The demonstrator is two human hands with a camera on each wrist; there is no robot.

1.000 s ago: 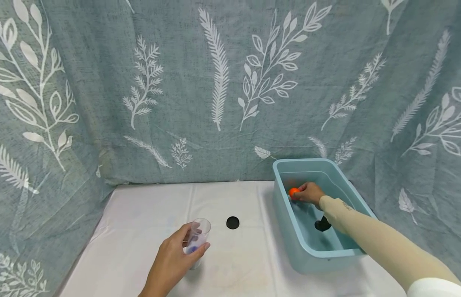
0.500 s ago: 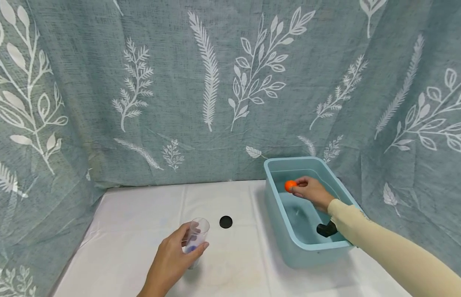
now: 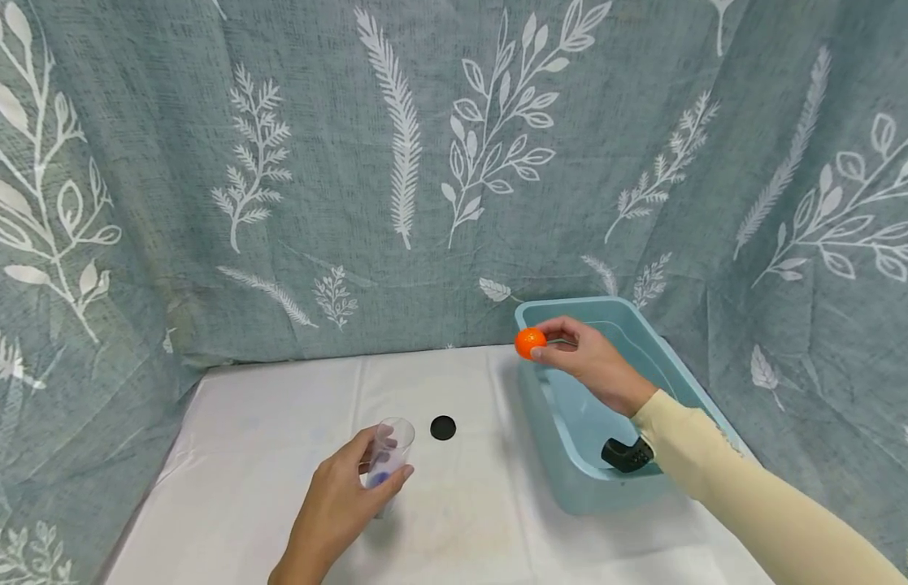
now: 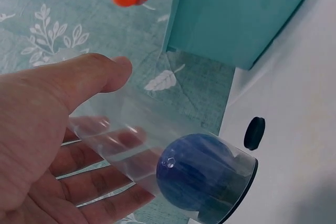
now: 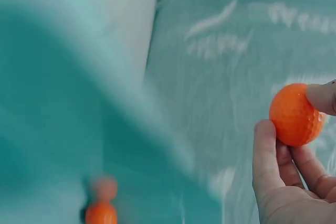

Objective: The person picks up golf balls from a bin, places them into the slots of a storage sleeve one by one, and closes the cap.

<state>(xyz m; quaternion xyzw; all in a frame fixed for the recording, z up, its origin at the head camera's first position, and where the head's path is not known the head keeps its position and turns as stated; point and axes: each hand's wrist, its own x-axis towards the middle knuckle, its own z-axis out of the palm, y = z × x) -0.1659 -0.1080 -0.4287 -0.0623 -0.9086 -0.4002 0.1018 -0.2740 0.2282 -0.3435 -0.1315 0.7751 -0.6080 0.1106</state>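
Observation:
My left hand (image 3: 344, 496) grips a clear plastic tube (image 3: 395, 431) above the white table, thumb on one side and fingers on the other. A dark blue ball (image 4: 191, 169) lies at the tube's dark-rimmed lower end. With fingertips and thumb, my right hand (image 3: 588, 361) pinches an orange dimpled golf ball (image 3: 530, 343) over the left rim of the blue-green bin (image 3: 571, 451). Seen from the right wrist, another orange ball (image 5: 101, 214) appears blurred inside the bin; my right hand and arm hide it in the head view.
A black round cap (image 3: 443, 427) lies flat on the white-covered table (image 3: 278, 422), between the tube and the bin. Behind the table hangs a grey-green leaf-patterned curtain (image 3: 314, 203). A black wrist-camera mount (image 3: 623, 455) juts below the right sleeve, over the bin.
My right hand has lifted the orange golf ball from inside the bin, up and left to above its rim. The left hand still holds the tube in about the same spot.

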